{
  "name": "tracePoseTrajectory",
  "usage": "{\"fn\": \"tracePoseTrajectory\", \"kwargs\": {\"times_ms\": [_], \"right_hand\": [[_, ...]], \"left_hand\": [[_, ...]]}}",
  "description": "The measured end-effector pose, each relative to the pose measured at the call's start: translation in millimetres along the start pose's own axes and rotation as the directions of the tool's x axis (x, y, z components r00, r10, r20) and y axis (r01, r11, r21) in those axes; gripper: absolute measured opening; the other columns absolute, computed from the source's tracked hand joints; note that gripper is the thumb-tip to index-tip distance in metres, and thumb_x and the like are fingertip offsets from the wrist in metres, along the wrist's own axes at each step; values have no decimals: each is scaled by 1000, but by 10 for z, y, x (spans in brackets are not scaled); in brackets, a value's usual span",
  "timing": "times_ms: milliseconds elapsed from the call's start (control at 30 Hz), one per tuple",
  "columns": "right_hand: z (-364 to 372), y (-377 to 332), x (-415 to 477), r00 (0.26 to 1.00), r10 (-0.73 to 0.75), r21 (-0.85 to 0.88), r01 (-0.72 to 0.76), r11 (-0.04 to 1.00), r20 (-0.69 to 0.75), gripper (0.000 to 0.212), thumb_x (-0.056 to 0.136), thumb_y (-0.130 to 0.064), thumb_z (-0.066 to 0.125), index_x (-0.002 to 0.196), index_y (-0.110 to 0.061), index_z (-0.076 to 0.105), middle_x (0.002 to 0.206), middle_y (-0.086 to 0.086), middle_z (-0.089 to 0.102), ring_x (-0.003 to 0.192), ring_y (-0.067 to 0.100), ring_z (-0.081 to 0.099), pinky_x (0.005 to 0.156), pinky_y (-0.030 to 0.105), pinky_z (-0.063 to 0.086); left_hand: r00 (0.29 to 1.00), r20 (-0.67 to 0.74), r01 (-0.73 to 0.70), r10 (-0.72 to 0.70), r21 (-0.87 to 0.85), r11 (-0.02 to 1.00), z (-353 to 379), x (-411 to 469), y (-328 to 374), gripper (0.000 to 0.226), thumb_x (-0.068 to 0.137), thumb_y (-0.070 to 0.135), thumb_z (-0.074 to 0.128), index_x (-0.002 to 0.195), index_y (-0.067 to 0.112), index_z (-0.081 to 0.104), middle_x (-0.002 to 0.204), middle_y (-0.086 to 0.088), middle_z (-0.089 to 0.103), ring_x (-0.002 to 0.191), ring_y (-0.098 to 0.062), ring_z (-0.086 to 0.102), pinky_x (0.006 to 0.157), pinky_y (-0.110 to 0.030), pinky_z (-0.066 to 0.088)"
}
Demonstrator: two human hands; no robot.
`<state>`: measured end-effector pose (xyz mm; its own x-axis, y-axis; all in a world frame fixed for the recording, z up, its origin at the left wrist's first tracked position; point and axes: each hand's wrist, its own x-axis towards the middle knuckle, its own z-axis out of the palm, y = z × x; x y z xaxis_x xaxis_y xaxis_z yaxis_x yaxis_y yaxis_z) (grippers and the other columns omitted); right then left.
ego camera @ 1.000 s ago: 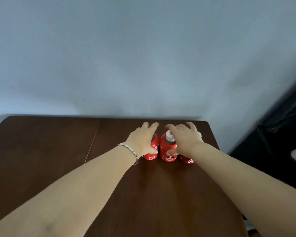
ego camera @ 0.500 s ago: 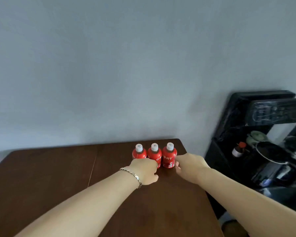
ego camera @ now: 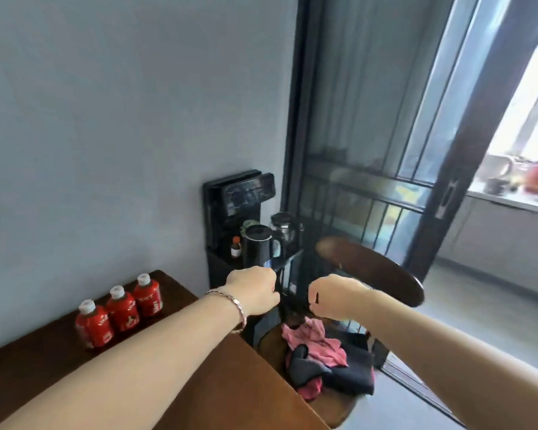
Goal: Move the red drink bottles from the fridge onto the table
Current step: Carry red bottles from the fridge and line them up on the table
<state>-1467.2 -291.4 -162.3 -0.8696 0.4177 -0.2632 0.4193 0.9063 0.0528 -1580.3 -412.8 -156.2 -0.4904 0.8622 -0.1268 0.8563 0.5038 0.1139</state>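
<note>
Three red drink bottles (ego camera: pixel 121 308) with white caps stand upright in a tight diagonal row on the dark wooden table (ego camera: pixel 28 386) at the frame's eight o'clock. The row runs toward one o'clock, near the grey wall and the table's far corner. The person's bare forearms reach in from six o'clock. The left hand (ego camera: pixel 253 290), with a metal bracelet (ego camera: pixel 230 305) on its wrist, is curled into a fist that holds nothing, well clear of the bottles at their three o'clock. The right hand (ego camera: pixel 333 296), at the left's three o'clock and apart from it, is likewise balled up and empty. Beyond the fists, at their twelve o'clock, a black water dispenser (ego camera: pixel 239 197) stands against the wall, carrying a black kettle (ego camera: pixel 260 246), a glass pot (ego camera: pixel 283 226) and a small orange-capped bottle (ego camera: pixel 236 247). At the right hand's six o'clock, pink and black clothes (ego camera: pixel 317 339) lie heaped on a wooden chair (ego camera: pixel 370 268). A dark-framed glass door (ego camera: pixel 354 119) fills the frame's one to three o'clock.
</note>
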Motion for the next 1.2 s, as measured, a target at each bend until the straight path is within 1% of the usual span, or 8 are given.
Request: {"fn": "tracePoseTrajectory", "kwargs": {"times_ms": [200, 333, 500, 633, 733, 900, 1000, 1200], "right_hand": [[4, 1263, -1343, 923, 383, 172, -374, 911, -21, 28, 92, -27, 47, 110, -14, 64, 114, 8, 65, 106, 28, 61, 86, 29, 47], [102, 2100, -2560, 802, 589, 200, -564, 801, -101, 25, 90, -26, 49, 107, -20, 66, 116, 2, 65, 108, 24, 60, 85, 25, 47], [301, 3072, -4317, 594, 799, 280, -754, 594, -93, 21, 88, -27, 52, 101, -21, 68, 113, -1, 66, 101, 21, 62, 80, 25, 48], [388, 3677, -5538, 473, 879, 256, -844, 471, -56, 21, 92, -28, 53, 105, -19, 67, 111, 0, 66, 100, 20, 63, 81, 30, 51], [481, 4200, -6638, 325, 943, 221, -917, 332, -66, 22, 92, -30, 52, 106, -18, 65, 110, 1, 66, 97, 20, 63, 78, 30, 50], [549, 4662, -7807, 146, 988, 242, -958, 153, -44, 25, 90, -30, 51, 109, -18, 63, 118, 2, 62, 109, 23, 58, 90, 32, 46], [724, 4966, -8579, -5, 999, 252, -968, 5, -37, 24, 89, -29, 51, 108, -20, 64, 118, 1, 62, 108, 23, 59, 86, 31, 45], [1063, 5626, -9923, -250, 968, 235, -941, -245, 9, 21, 87, -25, 51, 99, -18, 66, 111, 1, 65, 101, 26, 62, 76, 30, 46]], "left_hand": [[949, -37, -308, 312, 85, 947, -163, 197, 1712, 26, 91, 31, 46, 104, 14, 61, 115, -6, 64, 107, -29, 59, 83, -33, 45], [844, -40, -531, 535, 81, 844, -200, 107, 3120, 25, 91, 31, 47, 102, 13, 61, 114, -6, 64, 105, -28, 60, 82, -31, 46], [653, -82, -744, 753, 113, 658, -119, -307, 5131, 25, 89, 30, 47, 100, 13, 62, 112, -6, 64, 103, -27, 60, 75, -28, 43], [522, -95, -833, 848, 156, 531, -92, -734, 6509, 27, 90, 27, 44, 103, 12, 61, 113, -6, 63, 105, -26, 60, 73, -28, 41], [416, -100, -893, 904, 143, 426, -121, -1118, 7779, 27, 90, 27, 45, 107, 12, 61, 113, -3, 63, 106, -25, 60, 72, -28, 41], [261, -88, -955, 961, 123, 271, -136, -1582, 9085, 32, 90, 32, 45, 107, 9, 61, 110, -6, 64, 103, -26, 61, 76, -31, 45], [116, -73, -986, 991, 108, 124, -77, -1966, 10000, 31, 92, 30, 44, 106, 7, 60, 111, -8, 63, 103, -28, 60, 82, -31, 48], [-105, -101, -985, 989, 147, -89, 52, -2712, 11721, 28, 92, 28, 46, 104, 9, 62, 109, -9, 64, 102, -28, 61, 75, -32, 45]]}}
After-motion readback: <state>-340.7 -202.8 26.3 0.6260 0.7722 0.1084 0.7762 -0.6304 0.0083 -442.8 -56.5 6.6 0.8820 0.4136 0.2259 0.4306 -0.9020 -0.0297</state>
